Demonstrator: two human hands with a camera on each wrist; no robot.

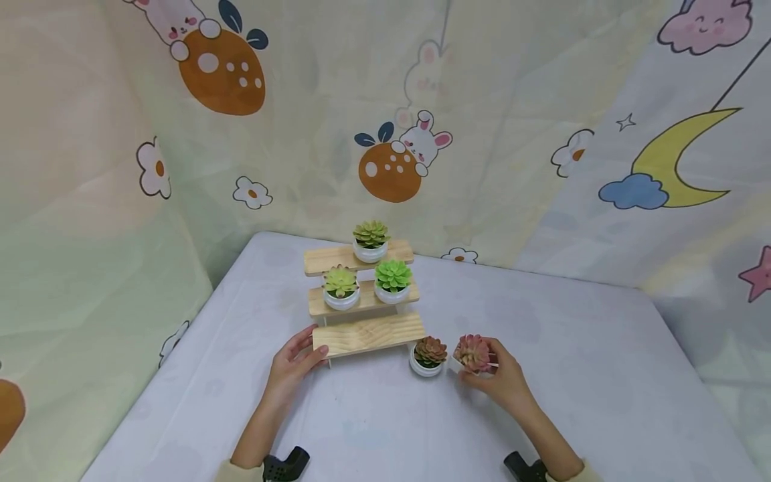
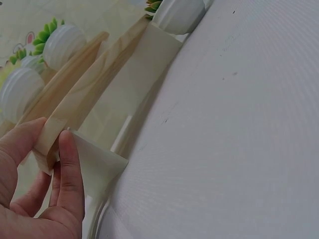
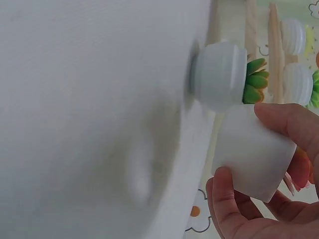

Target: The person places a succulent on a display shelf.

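Observation:
My left hand (image 1: 290,365) grips the left end of the lowest wooden shelf (image 1: 370,334) on a three-tier plant stand, thumb on top and fingers beneath. In my right hand (image 1: 496,378) is a pink potted succulent (image 1: 473,353), its square white pot (image 3: 254,152) held between thumb and fingers above the table. Close beside it, a reddish-brown succulent (image 1: 430,352) in a round white pot stands at the stand's lower right corner. Two green succulents, one yellowish (image 1: 340,282) and one bright (image 1: 393,276), sit on the middle shelf. Another green succulent (image 1: 371,234) occupies the top shelf.
The stand rests on a table covered with a white cloth (image 1: 578,348). Behind and along the sides hangs a printed fabric backdrop (image 1: 313,134) with rabbits, flowers and a moon. Black wrist devices (image 1: 286,463) show at the bottom edge.

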